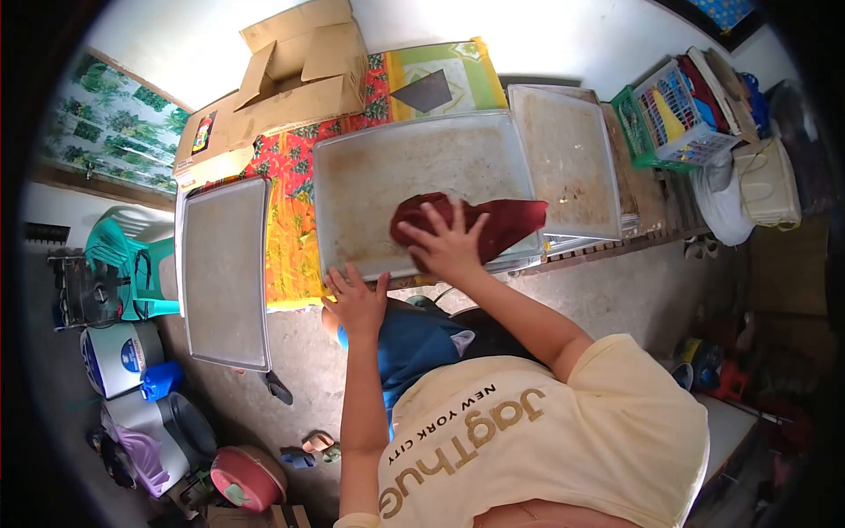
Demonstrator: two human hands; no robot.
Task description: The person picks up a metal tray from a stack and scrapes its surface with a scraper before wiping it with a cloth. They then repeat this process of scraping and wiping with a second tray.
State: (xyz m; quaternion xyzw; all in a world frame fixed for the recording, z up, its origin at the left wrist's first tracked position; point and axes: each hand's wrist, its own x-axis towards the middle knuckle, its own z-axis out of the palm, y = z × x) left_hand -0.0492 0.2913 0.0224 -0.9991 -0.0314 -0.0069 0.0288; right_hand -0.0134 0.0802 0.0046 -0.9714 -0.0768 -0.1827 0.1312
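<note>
A large, shallow metal tray [414, 158] with brownish stains lies on the table in front of me. My right hand [451, 245] rests with spread fingers on a dark red cloth [510, 224], pressing it against the tray near its front edge. One end of the cloth trails off to the right over the tray's rim. At the tray's near left corner, my left hand [358, 301] touches the rim, its fingers apart. Whether its thumb or palm hooks under the rim is hidden.
A similar tray [224, 273] juts past the table's left side; more stained trays [563, 158] are stacked at right. A cardboard box [299, 66] stands behind on the patterned tablecloth [295, 264]. Plastic baskets [651, 114] sit far right, a green chair [114, 246] left.
</note>
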